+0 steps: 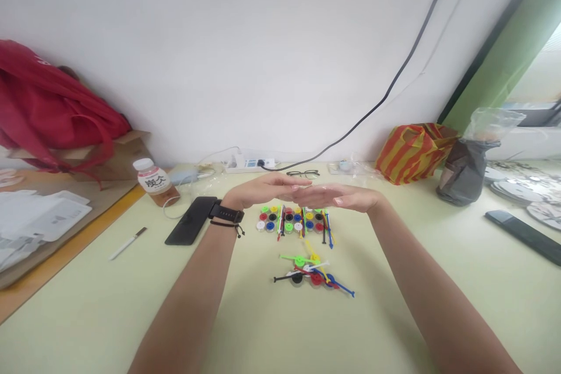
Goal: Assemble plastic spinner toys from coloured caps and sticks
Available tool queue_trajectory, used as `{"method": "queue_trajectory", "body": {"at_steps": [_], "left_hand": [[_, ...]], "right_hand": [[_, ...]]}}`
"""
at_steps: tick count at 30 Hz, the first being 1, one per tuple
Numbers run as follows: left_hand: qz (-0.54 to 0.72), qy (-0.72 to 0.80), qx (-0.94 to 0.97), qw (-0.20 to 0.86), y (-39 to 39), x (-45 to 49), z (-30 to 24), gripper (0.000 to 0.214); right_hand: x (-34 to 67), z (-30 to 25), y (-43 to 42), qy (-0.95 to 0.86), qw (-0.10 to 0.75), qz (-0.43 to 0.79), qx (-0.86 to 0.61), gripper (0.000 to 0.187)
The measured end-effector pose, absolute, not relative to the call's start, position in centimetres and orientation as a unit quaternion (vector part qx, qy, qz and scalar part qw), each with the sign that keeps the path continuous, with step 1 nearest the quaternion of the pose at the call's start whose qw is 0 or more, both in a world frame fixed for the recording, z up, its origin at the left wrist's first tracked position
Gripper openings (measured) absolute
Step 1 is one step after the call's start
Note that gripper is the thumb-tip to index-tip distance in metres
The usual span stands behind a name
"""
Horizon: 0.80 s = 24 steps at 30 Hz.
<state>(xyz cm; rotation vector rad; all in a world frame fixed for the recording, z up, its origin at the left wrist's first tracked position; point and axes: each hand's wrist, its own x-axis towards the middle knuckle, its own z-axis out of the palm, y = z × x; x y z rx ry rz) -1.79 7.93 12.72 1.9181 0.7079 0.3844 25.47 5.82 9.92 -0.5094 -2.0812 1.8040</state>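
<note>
My left hand and my right hand are held flat, palms down, above the pale green table, fingertips overlapping near the middle. Neither holds anything. A black watch and a cord bracelet are on my left wrist. Just below the hands lies a tidy group of small coloured round caps and thin sticks. Nearer to me is a loose pile of coloured sticks and caps, in green, yellow, red, blue, black and white.
A black phone lies left of my left wrist, a white pen further left, a pink-labelled bottle behind. Glasses and a power strip sit by the wall. A striped bag, a grey bag and a dark remote are at right.
</note>
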Motion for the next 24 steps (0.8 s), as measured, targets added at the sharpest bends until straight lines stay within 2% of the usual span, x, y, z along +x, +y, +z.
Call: {"method": "queue_trajectory", "body": {"at_steps": [7, 16, 21, 24], "left_hand": [[0.181, 0.298, 0.76, 0.549, 8.1, -1.7, 12.4, 0.05], [0.164, 0.226, 0.68, 0.678, 8.1, -1.8, 11.8, 0.066], [0.148, 0.216, 0.677, 0.688, 7.6, -2.0, 12.0, 0.086], [0.155, 0.215, 0.68, 0.684, 7.4, -2.0, 12.2, 0.089]], "right_hand": [[24.8, 10.0, 5.5, -0.73, 0.165, 0.648, -0.146, 0.096], [24.3, 10.2, 5.4, -0.728, 0.161, 0.657, -0.107, 0.107], [23.9, 10.9, 5.0, -0.73, 0.138, 0.66, -0.107, 0.11], [23.8, 11.2, 4.9, -0.725, 0.13, 0.662, -0.138, 0.116]]}}
